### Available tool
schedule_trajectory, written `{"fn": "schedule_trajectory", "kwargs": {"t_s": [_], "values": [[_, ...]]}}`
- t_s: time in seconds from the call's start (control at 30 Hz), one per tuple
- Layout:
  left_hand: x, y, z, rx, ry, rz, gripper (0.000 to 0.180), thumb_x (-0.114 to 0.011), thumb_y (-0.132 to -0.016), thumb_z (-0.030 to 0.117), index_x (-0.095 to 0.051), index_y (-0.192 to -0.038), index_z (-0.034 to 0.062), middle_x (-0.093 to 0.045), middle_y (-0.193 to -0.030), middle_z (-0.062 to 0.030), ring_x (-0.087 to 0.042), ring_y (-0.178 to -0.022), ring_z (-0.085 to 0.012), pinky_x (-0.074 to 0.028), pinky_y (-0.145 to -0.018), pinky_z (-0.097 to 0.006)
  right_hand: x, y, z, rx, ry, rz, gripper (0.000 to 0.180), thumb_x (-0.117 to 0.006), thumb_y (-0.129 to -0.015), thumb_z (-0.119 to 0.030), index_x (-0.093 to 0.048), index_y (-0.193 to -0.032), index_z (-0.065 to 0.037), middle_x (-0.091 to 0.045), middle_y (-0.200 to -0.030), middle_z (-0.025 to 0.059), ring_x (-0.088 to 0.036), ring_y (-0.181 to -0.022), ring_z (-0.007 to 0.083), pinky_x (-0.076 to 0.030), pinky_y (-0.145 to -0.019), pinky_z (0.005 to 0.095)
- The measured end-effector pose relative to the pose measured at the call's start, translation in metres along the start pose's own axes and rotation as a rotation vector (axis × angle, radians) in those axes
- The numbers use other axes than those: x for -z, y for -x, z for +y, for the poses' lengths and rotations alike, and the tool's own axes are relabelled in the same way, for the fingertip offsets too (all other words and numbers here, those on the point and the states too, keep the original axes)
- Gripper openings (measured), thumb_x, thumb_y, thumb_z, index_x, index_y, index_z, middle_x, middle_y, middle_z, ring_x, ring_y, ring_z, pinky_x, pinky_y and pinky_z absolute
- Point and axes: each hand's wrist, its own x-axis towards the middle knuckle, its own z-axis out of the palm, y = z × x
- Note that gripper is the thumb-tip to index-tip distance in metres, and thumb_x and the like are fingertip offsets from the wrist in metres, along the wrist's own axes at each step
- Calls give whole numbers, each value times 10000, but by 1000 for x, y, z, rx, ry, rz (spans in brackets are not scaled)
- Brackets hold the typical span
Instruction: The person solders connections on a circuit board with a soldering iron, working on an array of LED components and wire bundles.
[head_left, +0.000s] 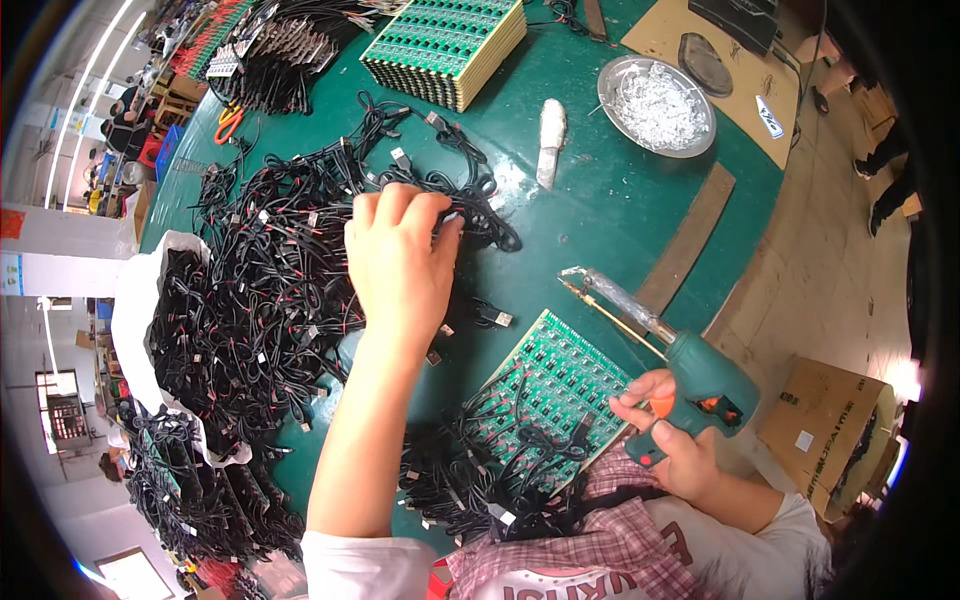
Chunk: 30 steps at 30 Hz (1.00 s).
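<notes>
My left hand point(402, 265) reaches into a big tangled heap of black USB cables point(270, 240) with red wire ends. Its fingers are curled down and pinch a cable; the fingertips are partly hidden behind the hand. My right hand point(685, 455) is wrapped round the grip of a green soldering gun point(715, 375), whose metal tip points up and left above the table. Below the gun, a panel of small green circuit boards point(560, 375) lies tilted near my body. Several black cables point(480, 480) lie over its lower left part.
Farther back stand a stack of circuit board panels point(450, 45), a metal dish of silvery scraps point(655, 105) and a wrapped tool with a flat blade point(551, 140). A flat brown strip point(685, 240) lies at the right. Orange-handled cutters point(229, 122) sit back left. A cardboard box point(815, 430) is on the floor.
</notes>
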Motion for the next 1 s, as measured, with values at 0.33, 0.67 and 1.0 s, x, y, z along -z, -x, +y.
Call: {"fn": "schedule_trajectory", "kwargs": {"t_s": [0.33, 0.67, 1.0], "values": [[28, -22, -28, 117, 86, 5, 202, -741, -869, 109, -719, -1051, 24, -674, -1091, -123, -609, -1034, -299, -487, -926, -417, -11, -2, -3, -37, 10, 111, 352, -646, -937, -101, -513, -1263, -88, -513, -1295, 156, -566, -1235, 272, -459, -1121, 560], [98, -41, -58, 505, 793, 366, 261, -712, -968, 137, -736, -1206, 31, -772, -998, -74, -568, -773, -9, -415, -685, -170, -3, -3, 0, 3, 22, 9, 371, -530, -987, 12, -506, -1353, -39, -515, -1342, 147, -565, -1273, 288, -461, -1127, 529], [150, 14, 28, 561, 794, -546, 129, -751, -935, 127, -698, -889, 19, -692, -765, -44, -550, -625, -69, -445, -586, -233, 11, 4, -21, -92, -5, 24, 338, -570, -972, -44, -527, -1306, -35, -619, -1184, 185, -650, -1111, 304, -528, -990, 485]]}}
